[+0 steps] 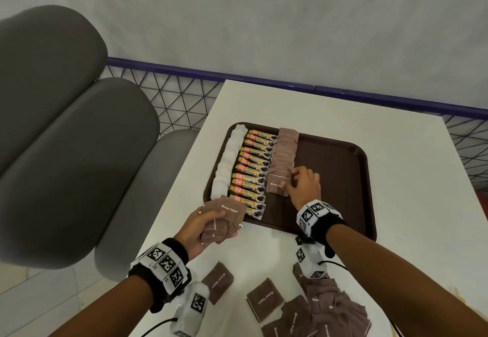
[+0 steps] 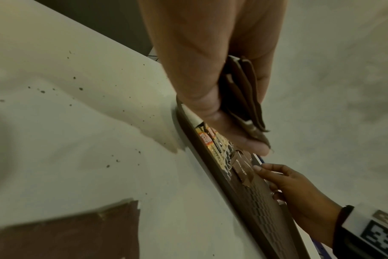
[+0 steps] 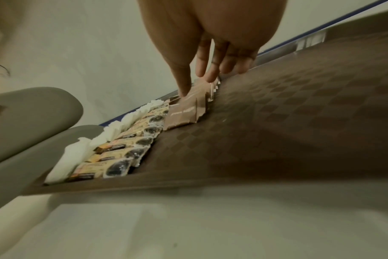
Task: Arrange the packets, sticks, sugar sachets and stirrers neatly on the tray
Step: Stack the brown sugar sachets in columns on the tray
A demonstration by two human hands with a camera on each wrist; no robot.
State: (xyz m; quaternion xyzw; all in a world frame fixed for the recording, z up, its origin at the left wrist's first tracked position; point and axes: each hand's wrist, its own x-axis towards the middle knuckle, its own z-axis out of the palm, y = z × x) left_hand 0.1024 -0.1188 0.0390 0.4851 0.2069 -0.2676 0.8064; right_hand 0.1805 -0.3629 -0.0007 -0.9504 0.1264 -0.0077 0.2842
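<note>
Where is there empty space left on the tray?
The tray is bare on its right half, from the brown sugar row, where the right hand pinches, to the rim. The table behind the tray is bare too. Crowded: white packets and granule sticks at left, loose sachets on the near table. The left hand grips spare sachets.

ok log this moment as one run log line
left hand: holds sachet bunch | right hand: pinches front sachet of brown row | tray: white packets, granules sticks rows laid | table: loose sachets

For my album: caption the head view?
Right hand sets a brown sugar sachet on the tray; left hand grips spare sachets.
</note>
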